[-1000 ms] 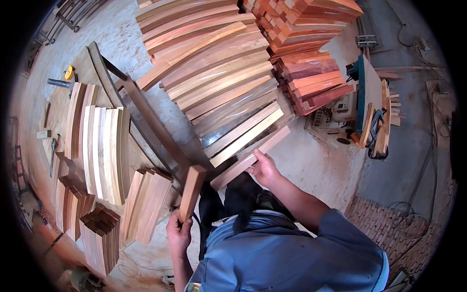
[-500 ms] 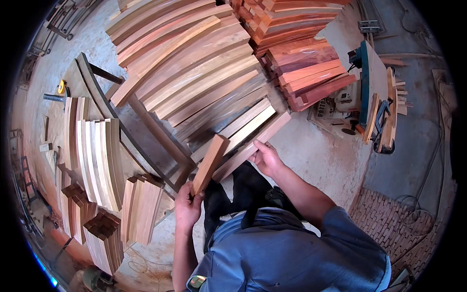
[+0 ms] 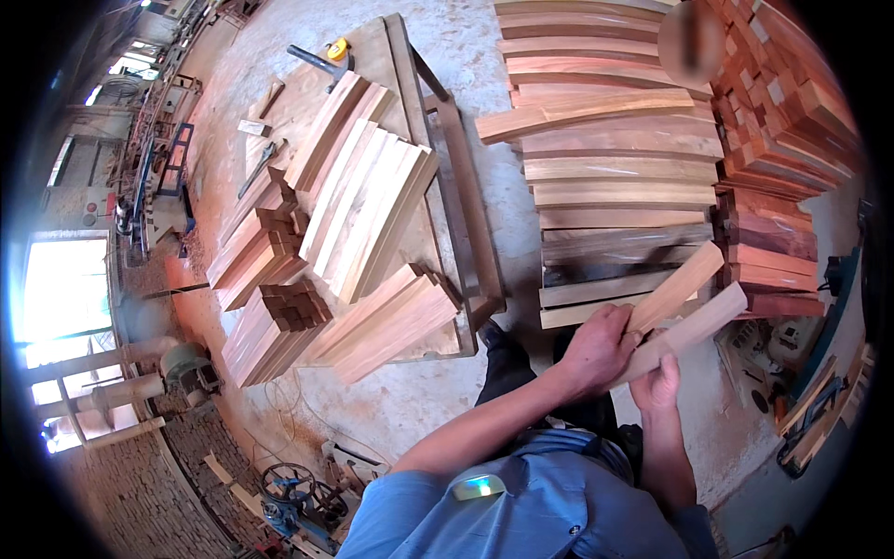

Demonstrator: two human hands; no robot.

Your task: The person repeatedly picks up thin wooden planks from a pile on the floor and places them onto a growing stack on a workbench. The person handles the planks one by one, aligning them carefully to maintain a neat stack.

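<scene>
My left hand (image 3: 601, 347) is closed around the lower end of a light-brown wooden strip (image 3: 678, 287), which slants up and to the right. Right beside it, my right hand (image 3: 657, 380) grips a paler wooden strip (image 3: 697, 326) from below. Both strips point the same way and lie nearly parallel, with their lower ends close together at my hands. Just past them is a broad stack of curved wooden pieces (image 3: 619, 170), one longer piece (image 3: 587, 115) lying askew on top. The lower end of the paler strip is partly hidden behind my left hand.
To the left a wooden table (image 3: 372, 42) carries pale curved pieces (image 3: 368, 205), several bundled stacks (image 3: 270, 345), a hammer (image 3: 317, 61) and a yellow tape measure (image 3: 338, 48). Reddish wood (image 3: 782, 121) is piled at the far right. A machine with a handwheel (image 3: 289, 484) stands lower left.
The view has turned left, bringing the table toward the middle. My left hand has come across with its strip to beside my right hand, and both strips now lie almost side by side.
</scene>
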